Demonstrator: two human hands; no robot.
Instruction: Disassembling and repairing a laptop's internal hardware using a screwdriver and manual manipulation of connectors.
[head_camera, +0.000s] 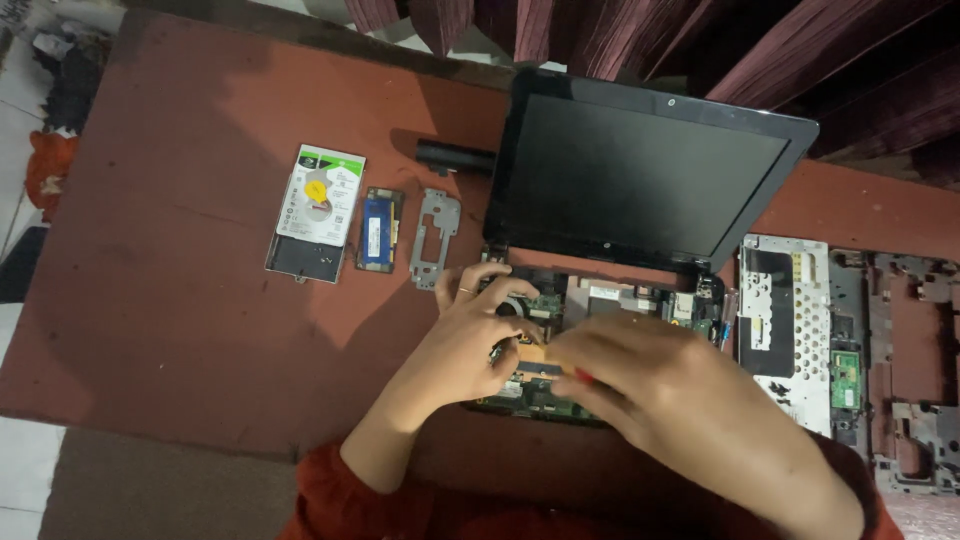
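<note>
Item one, nearest me: my right hand (650, 385) and left hand (470, 335), fingers curled narrow over the exposed motherboard (560, 300) of the opened laptop (640, 180); whether they pinch any part I cannot tell.

Item two, at three o'clock: detached keyboard tray (790, 320), silver, and the removed palmrest frame (900, 370).

Item three, at ten o'clock on the table (180, 290): metal bracket (435, 235), blue memory module (378, 230), hard drive (315, 210) with a white rectangular label, green strip on top, yellow sticker at centre.

Item four, farthest, at eleven o'clock: black battery bar (455, 157).

Judgement: teardown looks well advanced; board and screen remain in place.
</note>
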